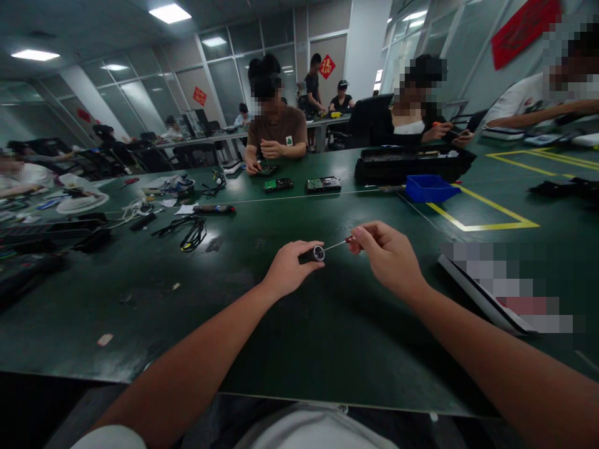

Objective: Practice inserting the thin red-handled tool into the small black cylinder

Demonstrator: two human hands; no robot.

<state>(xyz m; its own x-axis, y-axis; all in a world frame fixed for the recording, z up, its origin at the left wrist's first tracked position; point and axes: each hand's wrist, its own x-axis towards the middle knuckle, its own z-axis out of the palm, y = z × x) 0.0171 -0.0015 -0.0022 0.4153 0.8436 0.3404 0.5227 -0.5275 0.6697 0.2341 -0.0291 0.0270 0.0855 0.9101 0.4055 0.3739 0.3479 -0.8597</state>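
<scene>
Head view, green table [281,349], two bare hands above its near half:

1. Left hand [287,269]: fingers curled around a short dark cylinder [307,256], one along its far side, the thumb along its near side; the remaining fingers are hidden.
2. Dark cylinder: above the near middle of the table, between the hands, its pale-rimmed end turned right. I judge it light, rigid and smooth, apt to turn in a loose grip. Best hold: the side wall, clear of the rimmed end, which may be the delicate part.
3. Right hand [390,259]: thumb and fingertips pinched narrow on the reddish handle of a thin metal tool [335,245].
4. Thin metal tool: slants left and nearer from the pinch to the cylinder's rimmed end; whether the tip goes inside or only meets the face, I cannot tell. Probably light and stiff; best held by the handle.
5. Flat pale item [470,292], partly blurred: right, beside the right forearm.
6. Black cables [191,236]: loosely coiled, left and farther off.
7. Two circuit-board units [322,184]: far middle, side by side, apart.
8. Blue bin [430,188]: far right, near a long black case [414,165].
9. Co-worker in a brown shirt [281,128]: far side, both hands low over a small dark object.
</scene>
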